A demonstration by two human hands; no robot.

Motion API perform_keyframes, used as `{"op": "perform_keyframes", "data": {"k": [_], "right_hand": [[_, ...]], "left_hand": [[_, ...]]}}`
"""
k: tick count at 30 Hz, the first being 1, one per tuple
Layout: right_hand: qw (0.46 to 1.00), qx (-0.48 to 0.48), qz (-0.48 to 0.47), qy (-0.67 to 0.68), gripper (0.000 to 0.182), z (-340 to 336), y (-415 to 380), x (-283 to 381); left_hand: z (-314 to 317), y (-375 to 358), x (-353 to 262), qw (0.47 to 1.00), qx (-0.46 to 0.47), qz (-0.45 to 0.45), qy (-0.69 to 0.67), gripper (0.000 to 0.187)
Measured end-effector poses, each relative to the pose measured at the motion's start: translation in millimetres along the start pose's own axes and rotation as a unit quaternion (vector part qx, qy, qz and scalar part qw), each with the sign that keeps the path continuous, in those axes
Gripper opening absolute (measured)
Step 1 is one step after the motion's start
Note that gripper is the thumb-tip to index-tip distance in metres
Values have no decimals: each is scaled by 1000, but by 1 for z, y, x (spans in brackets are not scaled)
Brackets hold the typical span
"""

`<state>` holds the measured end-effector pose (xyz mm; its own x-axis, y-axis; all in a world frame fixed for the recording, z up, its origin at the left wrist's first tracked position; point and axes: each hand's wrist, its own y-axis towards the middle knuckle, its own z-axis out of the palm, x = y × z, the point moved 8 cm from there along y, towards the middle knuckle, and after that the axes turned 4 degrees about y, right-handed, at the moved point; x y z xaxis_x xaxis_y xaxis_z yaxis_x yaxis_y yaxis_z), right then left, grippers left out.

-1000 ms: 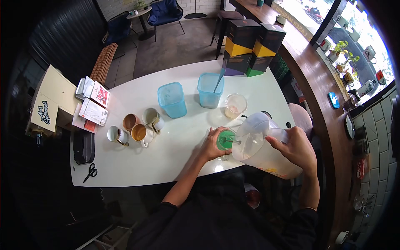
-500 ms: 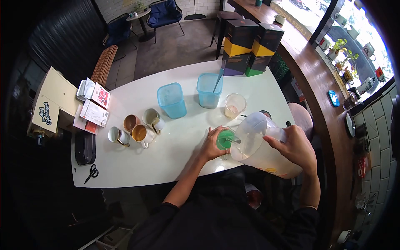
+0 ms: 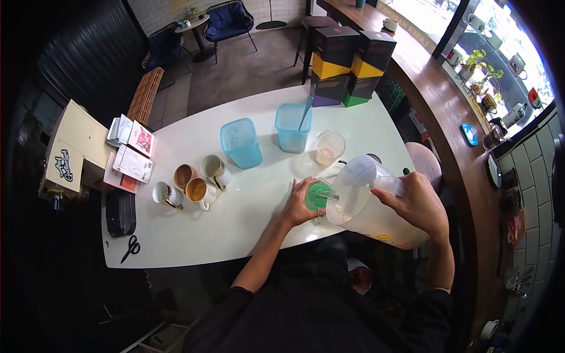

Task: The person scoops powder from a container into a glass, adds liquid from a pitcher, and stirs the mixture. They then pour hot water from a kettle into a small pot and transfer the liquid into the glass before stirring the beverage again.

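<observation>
My left hand (image 3: 301,203) is wrapped round a clear glass (image 3: 318,196) of green liquid on the white table. My right hand (image 3: 415,206) grips the handle of a large translucent pitcher (image 3: 376,213), which is tilted with its mouth at the glass rim. A clear stream of liquid runs from the pitcher into the glass. Just behind the glass is a clear plastic cup (image 3: 330,148). Farther back are a blue container (image 3: 241,143) and another blue container (image 3: 292,128) with a spoon (image 3: 306,112) in it.
Several mugs (image 3: 200,190) are grouped left of centre on the table (image 3: 235,235). Scissors (image 3: 130,249) and a black tray (image 3: 120,213) lie at the left end. Packets (image 3: 133,162) are beside a cream box (image 3: 70,147). Stacked dark boxes (image 3: 347,66) stand at the back right.
The view has shifted slightly. Both hands keep their hold, and the pitcher is still tilted at the glass. The green liquid looks slightly higher in the glass.
</observation>
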<state>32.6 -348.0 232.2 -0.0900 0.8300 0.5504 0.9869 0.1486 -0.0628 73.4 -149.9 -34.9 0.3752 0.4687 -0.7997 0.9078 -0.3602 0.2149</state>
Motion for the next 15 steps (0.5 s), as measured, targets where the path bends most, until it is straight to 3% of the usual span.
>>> {"op": "perform_keyframes", "data": {"k": [15], "right_hand": [[1000, 4, 9, -7, 63, 1, 2, -1]], "left_hand": [[2, -1, 3, 1000, 5, 4, 10, 100]]}}
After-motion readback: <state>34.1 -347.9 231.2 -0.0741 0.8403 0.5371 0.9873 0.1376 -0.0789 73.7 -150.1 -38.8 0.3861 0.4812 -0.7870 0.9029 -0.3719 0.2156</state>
